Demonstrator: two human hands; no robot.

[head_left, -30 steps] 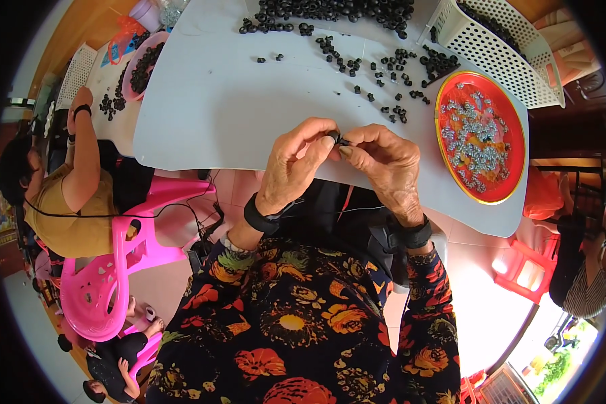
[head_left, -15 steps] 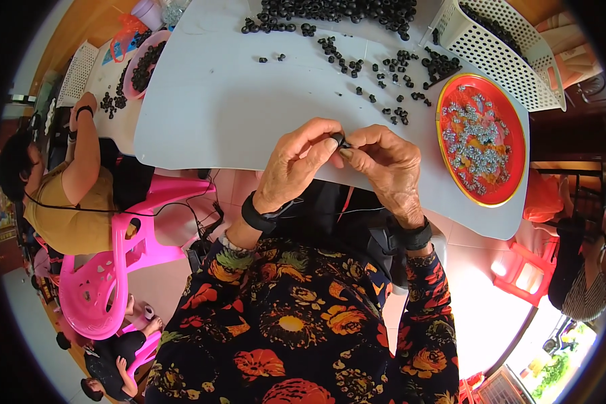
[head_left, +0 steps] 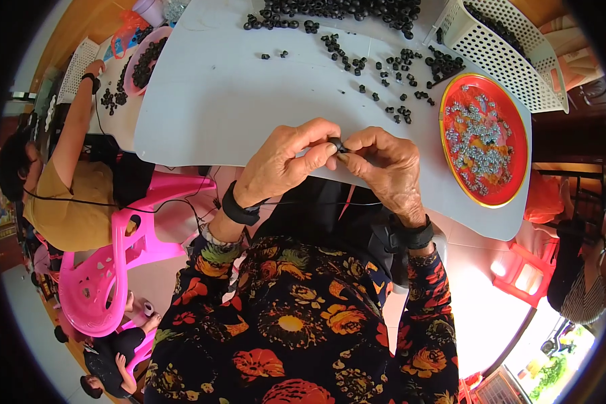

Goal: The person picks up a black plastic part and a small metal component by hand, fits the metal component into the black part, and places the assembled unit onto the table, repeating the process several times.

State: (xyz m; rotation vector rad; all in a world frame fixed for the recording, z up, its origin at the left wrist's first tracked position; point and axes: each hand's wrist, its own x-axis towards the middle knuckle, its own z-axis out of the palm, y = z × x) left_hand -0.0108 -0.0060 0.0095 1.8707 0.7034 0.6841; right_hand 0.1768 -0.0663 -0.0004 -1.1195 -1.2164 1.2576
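Note:
Over the front edge of the grey table [head_left: 202, 101], my two hands meet at a small rounded black part [head_left: 337, 144]. My left hand [head_left: 293, 158] pinches it between thumb and forefinger. From the other side my right hand [head_left: 387, 161] is closed at its end, thumb and forefinger pressed together; the fingertips partly hide the piece. Further up the table lie scattered small black parts [head_left: 398, 64], with a big heap of similar ones [head_left: 343, 8] at the far edge. To the right of my hands a red tray with a gold rim [head_left: 445, 145] holds many small silvery pieces [head_left: 478, 145].
A white perforated basket [head_left: 501, 64] with black parts stands at the far right. On the left a person [head_left: 71, 195] sits on a pink plastic chair [head_left: 97, 289], reaching toward another table with a pink bowl [head_left: 156, 40] of black parts. A red stool [head_left: 524, 273] stands at the right.
My left hand and wrist have shifted slightly left, while both hands keep meeting at the black part. The neighbouring person's arm has stretched further forward over their table.

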